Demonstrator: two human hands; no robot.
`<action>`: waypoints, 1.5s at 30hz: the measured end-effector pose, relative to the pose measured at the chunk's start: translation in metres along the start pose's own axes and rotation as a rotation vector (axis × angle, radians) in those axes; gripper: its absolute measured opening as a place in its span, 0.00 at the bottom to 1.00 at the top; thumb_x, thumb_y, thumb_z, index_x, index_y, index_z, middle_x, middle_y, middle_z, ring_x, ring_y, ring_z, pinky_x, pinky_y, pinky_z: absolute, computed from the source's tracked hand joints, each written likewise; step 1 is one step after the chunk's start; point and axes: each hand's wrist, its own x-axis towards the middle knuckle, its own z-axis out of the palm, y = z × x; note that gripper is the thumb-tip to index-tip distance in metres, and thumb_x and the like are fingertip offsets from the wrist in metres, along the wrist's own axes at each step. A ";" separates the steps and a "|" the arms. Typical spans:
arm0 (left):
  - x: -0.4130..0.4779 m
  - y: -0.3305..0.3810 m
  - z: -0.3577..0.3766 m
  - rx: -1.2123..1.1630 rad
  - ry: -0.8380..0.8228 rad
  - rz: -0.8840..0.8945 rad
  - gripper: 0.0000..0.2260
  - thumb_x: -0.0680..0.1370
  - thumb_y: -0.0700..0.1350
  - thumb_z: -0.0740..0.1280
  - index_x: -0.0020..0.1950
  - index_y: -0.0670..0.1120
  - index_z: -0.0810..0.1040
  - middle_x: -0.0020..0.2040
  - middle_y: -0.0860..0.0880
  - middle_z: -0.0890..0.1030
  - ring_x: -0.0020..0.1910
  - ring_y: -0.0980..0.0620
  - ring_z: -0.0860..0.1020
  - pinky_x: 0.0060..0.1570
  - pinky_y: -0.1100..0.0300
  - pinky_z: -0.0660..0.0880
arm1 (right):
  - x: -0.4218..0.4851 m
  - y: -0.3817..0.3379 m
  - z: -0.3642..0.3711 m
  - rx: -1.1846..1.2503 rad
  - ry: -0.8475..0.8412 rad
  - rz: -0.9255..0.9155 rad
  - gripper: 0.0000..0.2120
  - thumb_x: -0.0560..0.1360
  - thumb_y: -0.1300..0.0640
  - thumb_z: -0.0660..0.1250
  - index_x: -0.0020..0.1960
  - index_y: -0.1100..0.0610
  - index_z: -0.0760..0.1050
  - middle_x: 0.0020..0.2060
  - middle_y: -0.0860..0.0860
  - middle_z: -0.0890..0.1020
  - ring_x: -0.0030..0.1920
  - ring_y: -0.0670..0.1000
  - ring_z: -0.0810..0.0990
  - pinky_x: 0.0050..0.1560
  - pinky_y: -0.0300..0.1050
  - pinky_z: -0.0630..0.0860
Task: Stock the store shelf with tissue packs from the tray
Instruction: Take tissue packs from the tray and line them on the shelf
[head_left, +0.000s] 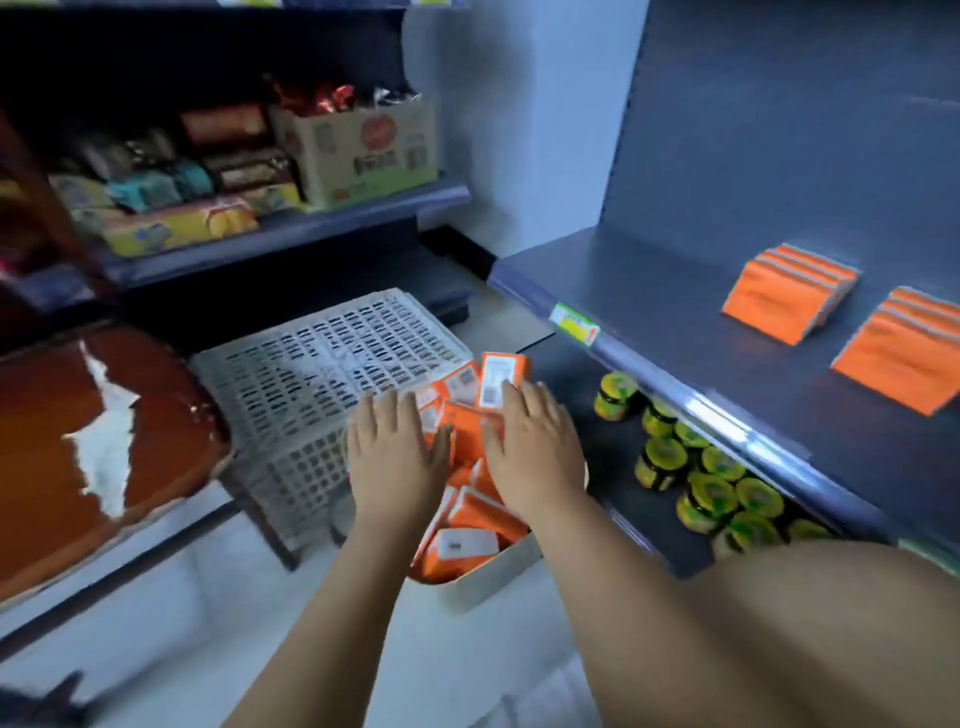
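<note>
Tissue packs (475, 512) in tray (498, 569), beneath left hand (395, 457), right hand (532, 447)

Green-lidded jars (662, 460), cardboard box (358, 156), perhaps biscuits (176, 227)

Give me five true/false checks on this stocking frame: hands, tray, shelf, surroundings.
1. The left hand and right hand are both over the tissue packs in the tray. True.
2. The shelf on the right has no packs yet. False: two orange stacks lie on it.
3. Jars with yellow-green lids stand on the level below that shelf. True.
4. The left hand grips a lifted pack. False: its fingers lie straight, down at the tray.
5. The slatted crate sits right of the tray. False: it is on the left.
</note>
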 end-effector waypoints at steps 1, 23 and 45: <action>-0.004 -0.009 0.001 0.005 -0.026 -0.007 0.31 0.79 0.62 0.54 0.73 0.42 0.73 0.72 0.40 0.74 0.77 0.35 0.65 0.76 0.38 0.61 | -0.004 -0.008 0.008 -0.005 -0.048 0.001 0.29 0.83 0.42 0.55 0.78 0.57 0.66 0.77 0.56 0.69 0.78 0.60 0.65 0.76 0.58 0.62; -0.008 -0.060 0.069 -0.274 -0.275 -0.237 0.20 0.78 0.57 0.68 0.67 0.50 0.76 0.66 0.49 0.77 0.66 0.42 0.72 0.59 0.46 0.75 | -0.006 -0.016 0.068 0.107 -0.556 -0.152 0.30 0.79 0.48 0.66 0.79 0.41 0.62 0.77 0.45 0.70 0.77 0.52 0.66 0.75 0.53 0.66; 0.032 -0.047 0.055 -0.226 -0.503 -0.524 0.17 0.73 0.59 0.59 0.56 0.52 0.76 0.58 0.46 0.79 0.50 0.41 0.81 0.51 0.47 0.79 | 0.022 0.022 0.054 0.327 -0.073 0.056 0.15 0.77 0.55 0.71 0.62 0.47 0.77 0.64 0.48 0.77 0.58 0.55 0.80 0.50 0.48 0.77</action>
